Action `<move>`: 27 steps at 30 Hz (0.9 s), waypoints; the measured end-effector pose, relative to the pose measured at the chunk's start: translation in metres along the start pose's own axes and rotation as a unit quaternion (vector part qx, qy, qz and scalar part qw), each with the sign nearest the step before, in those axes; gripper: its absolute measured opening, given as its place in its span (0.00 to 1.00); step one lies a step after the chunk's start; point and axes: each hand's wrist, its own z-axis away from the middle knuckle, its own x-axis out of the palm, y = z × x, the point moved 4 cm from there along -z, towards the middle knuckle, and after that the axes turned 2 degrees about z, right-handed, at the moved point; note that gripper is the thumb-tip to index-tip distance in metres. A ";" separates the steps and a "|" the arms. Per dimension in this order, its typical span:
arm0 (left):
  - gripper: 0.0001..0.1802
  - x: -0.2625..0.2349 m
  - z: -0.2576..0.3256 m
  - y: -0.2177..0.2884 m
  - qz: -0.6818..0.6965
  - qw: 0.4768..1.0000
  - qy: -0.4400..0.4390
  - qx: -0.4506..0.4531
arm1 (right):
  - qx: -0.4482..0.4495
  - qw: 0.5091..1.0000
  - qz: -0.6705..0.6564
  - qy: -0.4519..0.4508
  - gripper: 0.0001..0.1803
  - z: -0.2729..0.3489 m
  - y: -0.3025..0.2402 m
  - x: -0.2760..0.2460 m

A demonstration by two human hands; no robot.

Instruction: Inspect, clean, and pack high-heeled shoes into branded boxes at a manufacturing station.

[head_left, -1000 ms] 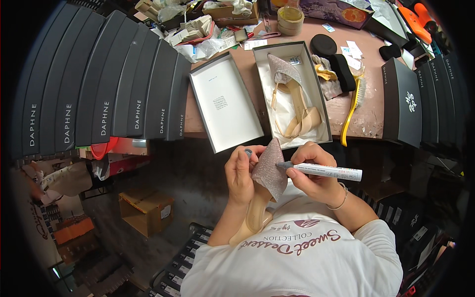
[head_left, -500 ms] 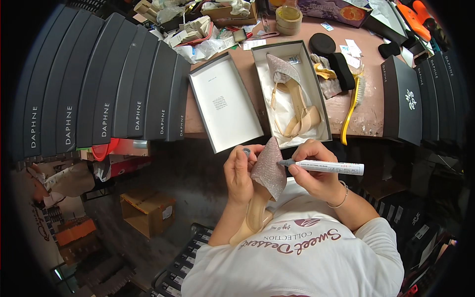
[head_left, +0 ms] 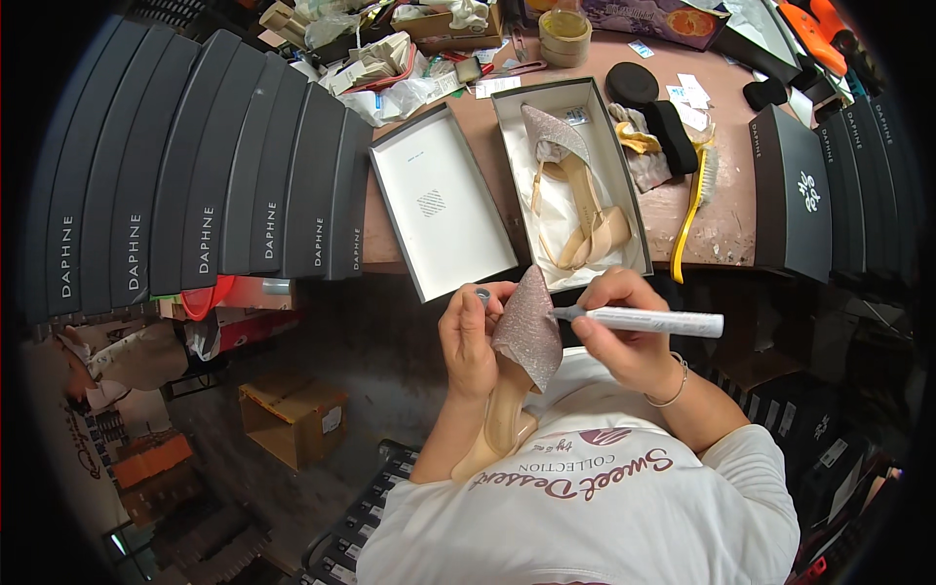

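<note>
Across the upper half of the frame a brown worktable (head_left: 726, 219) is spread, with a row of dark boxes (head_left: 195, 166) stacked at upper left. At upper centre an open shoe box (head_left: 624, 175) is set, a matching shoe laid inside. Just below centre a glittery pointed shoe (head_left: 526, 327) is gripped by the left hand (head_left: 470, 336), fingers curled around its side. A white marker (head_left: 643, 320) is pinched in the closed right hand (head_left: 624, 331), its tip touching the shoe.
</note>
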 end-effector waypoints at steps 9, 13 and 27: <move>0.17 -0.019 -0.011 -0.019 0.054 0.996 0.074 -0.023 | 0.092 0.995 -0.036 -0.022 0.09 0.002 0.005 -0.005; 0.18 -0.023 -0.013 -0.025 0.049 0.996 0.069 -0.040 | 0.111 0.992 -0.035 -0.037 0.09 0.005 0.010 -0.001; 0.18 -0.005 -0.007 -0.004 -0.003 0.999 0.037 -0.003 | 0.028 0.997 0.050 -0.059 0.09 -0.005 -0.001 0.006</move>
